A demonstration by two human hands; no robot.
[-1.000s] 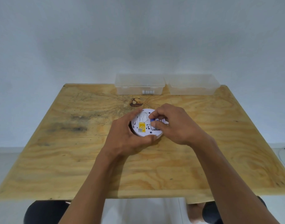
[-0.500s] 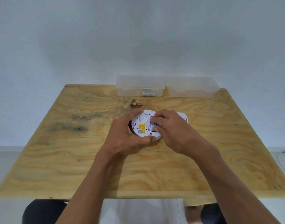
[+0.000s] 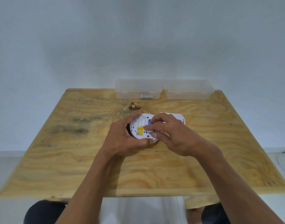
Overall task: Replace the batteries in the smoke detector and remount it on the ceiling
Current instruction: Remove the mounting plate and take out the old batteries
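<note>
While the left hand [image 3: 122, 139] wraps round the near-left rim of the smoke detector [image 3: 141, 126], thumb at the near edge and fingers curled over the far side, the white disc lies back-up near the middle of the wooden table [image 3: 74, 159], so its battery bay faces the person. That grip probably serves to stop the round body from turning or sliding under pressure from the other side. The right hand [image 3: 169, 135] comes in from the right with fingers bent, and its fingertips [image 3: 148, 127] pinch or press a blue battery [image 3: 150, 124] in the bay; whether the cell is being seated or pulled out, I cannot tell. Just behind the right hand a second white round piece [image 3: 179, 117], likely the mounting plate, rests on the table, set aside where it stays within reach. At the far edge stand two clear plastic boxes [image 3: 138, 90], with a small white object [image 3: 146, 96] in front of the left one; it may be spare cells, but it is too small to say. Remounting is not yet begun.
</note>
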